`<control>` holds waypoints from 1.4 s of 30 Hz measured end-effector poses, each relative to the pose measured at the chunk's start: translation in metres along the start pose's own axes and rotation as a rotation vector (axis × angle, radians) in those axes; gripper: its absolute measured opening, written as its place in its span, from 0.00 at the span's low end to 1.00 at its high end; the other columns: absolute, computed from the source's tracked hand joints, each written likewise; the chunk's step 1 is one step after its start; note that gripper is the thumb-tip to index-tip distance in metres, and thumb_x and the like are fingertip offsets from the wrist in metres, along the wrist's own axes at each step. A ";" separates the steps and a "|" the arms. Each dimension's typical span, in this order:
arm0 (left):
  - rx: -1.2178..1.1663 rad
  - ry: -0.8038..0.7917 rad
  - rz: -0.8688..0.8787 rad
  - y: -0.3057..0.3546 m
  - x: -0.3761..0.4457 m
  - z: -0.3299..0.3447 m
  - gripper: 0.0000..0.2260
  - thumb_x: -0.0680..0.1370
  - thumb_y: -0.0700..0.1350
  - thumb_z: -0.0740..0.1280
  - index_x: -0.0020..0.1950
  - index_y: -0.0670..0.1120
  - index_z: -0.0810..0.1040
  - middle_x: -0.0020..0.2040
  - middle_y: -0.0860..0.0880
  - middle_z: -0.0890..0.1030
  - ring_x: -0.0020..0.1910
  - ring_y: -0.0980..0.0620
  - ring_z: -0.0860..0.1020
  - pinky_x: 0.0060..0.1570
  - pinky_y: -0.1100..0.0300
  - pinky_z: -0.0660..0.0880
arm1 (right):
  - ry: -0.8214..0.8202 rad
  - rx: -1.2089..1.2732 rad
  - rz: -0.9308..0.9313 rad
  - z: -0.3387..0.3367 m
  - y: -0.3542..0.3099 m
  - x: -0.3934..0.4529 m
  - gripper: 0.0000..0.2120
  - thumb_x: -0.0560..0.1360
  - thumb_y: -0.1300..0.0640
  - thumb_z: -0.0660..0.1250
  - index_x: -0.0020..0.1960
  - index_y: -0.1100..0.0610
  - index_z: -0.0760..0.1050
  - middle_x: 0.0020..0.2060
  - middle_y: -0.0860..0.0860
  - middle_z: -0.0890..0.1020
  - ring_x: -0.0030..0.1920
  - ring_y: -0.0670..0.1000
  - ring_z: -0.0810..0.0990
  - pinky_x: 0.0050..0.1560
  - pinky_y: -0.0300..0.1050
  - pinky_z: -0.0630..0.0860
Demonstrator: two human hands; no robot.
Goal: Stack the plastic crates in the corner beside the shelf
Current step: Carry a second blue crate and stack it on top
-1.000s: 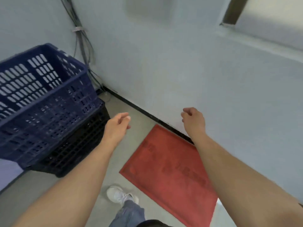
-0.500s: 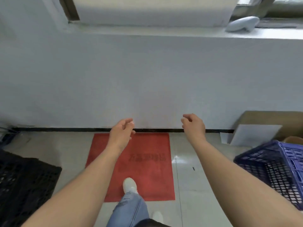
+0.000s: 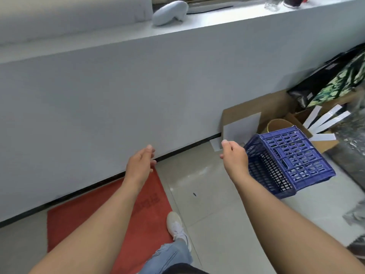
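Observation:
A blue plastic crate with perforated walls stands on the tiled floor at the right, near the wall. My right hand hovers just left of its near corner, fingers loosely curled and empty, not touching it. My left hand is held out over the far edge of the red mat, fingers apart, holding nothing. The stacked crates in the corner are out of view.
A red floor mat lies along the white low wall. Cardboard boxes, a yellow tub, white strips and a dark patterned bag crowd the right side behind the crate. My shoe is on the mat's edge.
The view has swung right, away from the stacked crates in the corner. The blue crate on the floor has come closer and further into view. Both hands stay empty and raised.

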State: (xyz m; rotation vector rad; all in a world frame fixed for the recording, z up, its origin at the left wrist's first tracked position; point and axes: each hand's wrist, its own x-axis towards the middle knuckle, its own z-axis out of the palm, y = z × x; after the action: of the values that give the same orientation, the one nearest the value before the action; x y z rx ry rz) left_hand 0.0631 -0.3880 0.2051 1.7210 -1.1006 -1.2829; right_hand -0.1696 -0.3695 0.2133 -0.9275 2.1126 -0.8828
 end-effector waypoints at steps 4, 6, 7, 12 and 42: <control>0.007 -0.068 -0.012 0.020 0.035 0.047 0.16 0.81 0.54 0.54 0.56 0.48 0.76 0.56 0.46 0.79 0.47 0.50 0.79 0.47 0.54 0.75 | 0.073 0.005 0.052 -0.029 0.004 0.046 0.17 0.80 0.50 0.52 0.49 0.60 0.76 0.47 0.58 0.80 0.50 0.58 0.79 0.48 0.49 0.71; 0.010 -0.091 -0.014 0.029 0.050 0.071 0.16 0.82 0.54 0.53 0.56 0.48 0.76 0.56 0.45 0.79 0.49 0.48 0.79 0.45 0.54 0.75 | 0.099 0.024 0.076 -0.042 0.010 0.066 0.18 0.80 0.51 0.53 0.50 0.61 0.76 0.47 0.59 0.81 0.50 0.58 0.79 0.49 0.50 0.72; 0.016 -0.104 -0.018 0.033 0.057 0.082 0.17 0.82 0.55 0.52 0.56 0.48 0.76 0.56 0.45 0.79 0.49 0.47 0.79 0.45 0.54 0.75 | 0.113 0.029 0.095 -0.049 0.015 0.075 0.18 0.79 0.51 0.53 0.51 0.62 0.76 0.46 0.59 0.81 0.50 0.59 0.79 0.50 0.51 0.72; 0.040 -0.165 -0.042 0.043 0.077 0.149 0.18 0.82 0.55 0.50 0.61 0.48 0.73 0.56 0.45 0.78 0.51 0.47 0.78 0.48 0.53 0.73 | 0.181 0.024 0.172 -0.098 0.050 0.113 0.17 0.79 0.49 0.53 0.48 0.58 0.75 0.47 0.57 0.81 0.50 0.57 0.79 0.50 0.50 0.71; 0.101 -0.112 -0.354 -0.128 0.120 0.408 0.18 0.82 0.53 0.53 0.68 0.48 0.69 0.56 0.46 0.79 0.50 0.50 0.79 0.57 0.48 0.74 | -0.109 -0.533 0.389 -0.114 0.285 0.329 0.26 0.80 0.42 0.49 0.72 0.54 0.64 0.66 0.59 0.73 0.66 0.63 0.70 0.61 0.57 0.68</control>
State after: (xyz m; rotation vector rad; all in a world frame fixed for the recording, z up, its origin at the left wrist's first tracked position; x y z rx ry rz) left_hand -0.2871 -0.4709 -0.0558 2.0051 -0.9641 -1.5774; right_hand -0.5321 -0.4474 -0.0420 -0.7469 2.3617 -0.0670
